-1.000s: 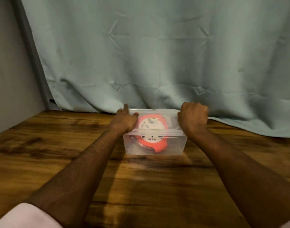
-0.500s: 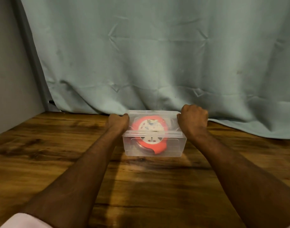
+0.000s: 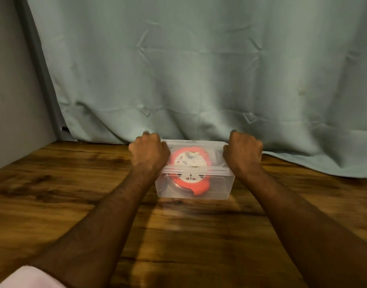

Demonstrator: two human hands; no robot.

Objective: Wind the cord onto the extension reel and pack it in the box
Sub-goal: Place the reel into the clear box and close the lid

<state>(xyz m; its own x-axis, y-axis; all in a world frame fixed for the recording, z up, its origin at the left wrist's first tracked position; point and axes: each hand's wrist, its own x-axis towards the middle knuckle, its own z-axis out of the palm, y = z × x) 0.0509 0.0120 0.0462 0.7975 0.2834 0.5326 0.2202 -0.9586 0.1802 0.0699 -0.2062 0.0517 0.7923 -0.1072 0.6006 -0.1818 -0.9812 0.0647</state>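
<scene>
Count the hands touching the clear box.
2. The left hand grips the box at its left end; the right hand grips its right end.

Both fists — left hand (image 3: 149,151), right hand (image 3: 243,151) — press the clear box (image 3: 218,187) holding the red reel (image 3: 190,169) on the wooden surface (image 3: 74,194).

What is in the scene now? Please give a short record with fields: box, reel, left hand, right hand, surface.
box: clear plastic box, lid on, standing on the table
reel: red and white extension reel, inside the box
left hand: left hand, fingers curled at the lid's left end
right hand: right hand, fingers curled at the lid's right end
surface: wooden table, curtain behind
</scene>
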